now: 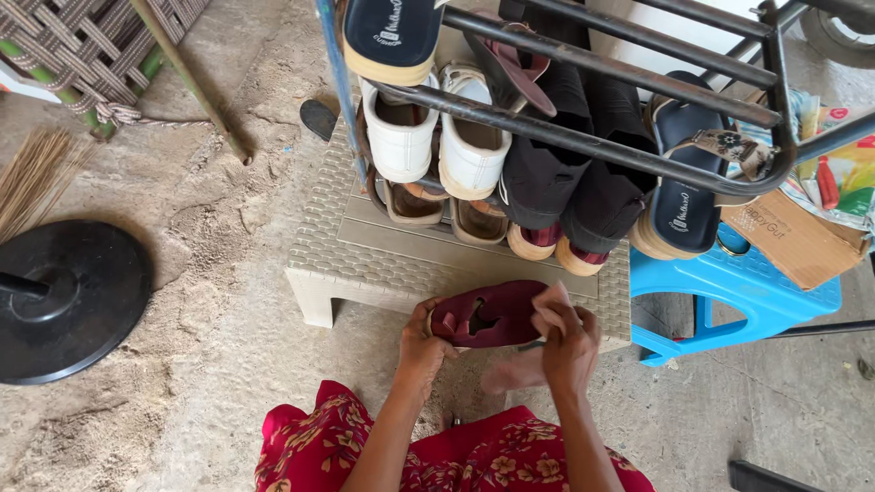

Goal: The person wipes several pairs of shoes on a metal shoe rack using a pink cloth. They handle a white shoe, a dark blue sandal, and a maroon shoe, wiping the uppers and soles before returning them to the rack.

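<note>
A maroon slipper (488, 312) is held sole-up in front of me, over the near edge of a low beige woven-pattern stool (319, 232). My left hand (422, 346) grips its left end. My right hand (567, 337) is closed on its right end, with a pale cloth-like scrap at the fingers; what that scrap is I cannot tell. My red flowered garment (492, 456) fills the bottom of the view.
A black metal shoe rack (592, 64) stands on the stool with white shoes (437, 137), black shoes, and navy sandals (684, 182). A blue plastic stool (729, 292) and cardboard box (797, 241) sit right. A round black base (68, 301) and broom lie left.
</note>
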